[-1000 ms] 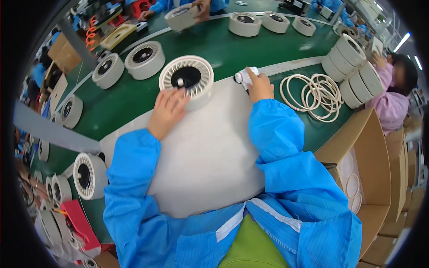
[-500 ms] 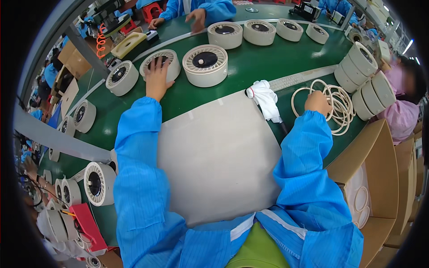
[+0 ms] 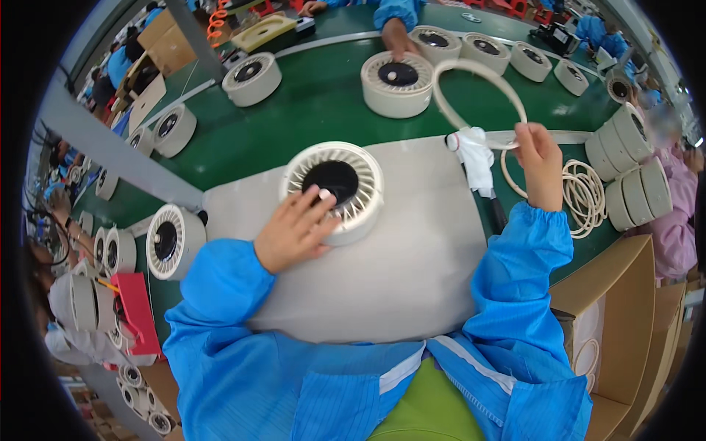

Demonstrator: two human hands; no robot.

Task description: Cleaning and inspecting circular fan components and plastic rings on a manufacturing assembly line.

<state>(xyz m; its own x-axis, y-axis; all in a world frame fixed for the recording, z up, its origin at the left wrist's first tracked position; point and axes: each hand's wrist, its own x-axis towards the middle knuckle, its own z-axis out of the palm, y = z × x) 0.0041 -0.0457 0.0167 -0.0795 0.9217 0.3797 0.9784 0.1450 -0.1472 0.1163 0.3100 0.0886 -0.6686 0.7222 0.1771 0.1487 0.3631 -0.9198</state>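
A round cream fan-like unit [image 3: 370, 184] with radial slats and a black centre lies on the grey mat [image 3: 412, 272]. My left hand [image 3: 294, 229] rests on its near left side, fingers stretched over the slats and black disc. To the right, my right hand [image 3: 539, 163] pinches a cream ring [image 3: 478, 65], held up above the table. The ring's far part overlaps the view of another fan-like unit [image 3: 397, 99], which a co-worker's hand [image 3: 397, 40] touches from across the table. Below the ring lies a white cloth-wrapped tool [image 3: 478, 165] with a dark handle.
More cream rings [image 3: 585, 198] lie in a loose pile at the right. Stacked units [image 3: 621, 140] stand beyond them, near a person in pink. An open cardboard box [image 3: 625, 316] is at my right. Other units [image 3: 251, 79] line the green table [image 3: 309, 103]; a grey post [image 3: 132, 158] rises at left.
My left hand has brought a fan-like unit from the row onto the mat. My right hand has lifted one ring off the pile. The co-worker's hand has reached a unit. The view has shifted.
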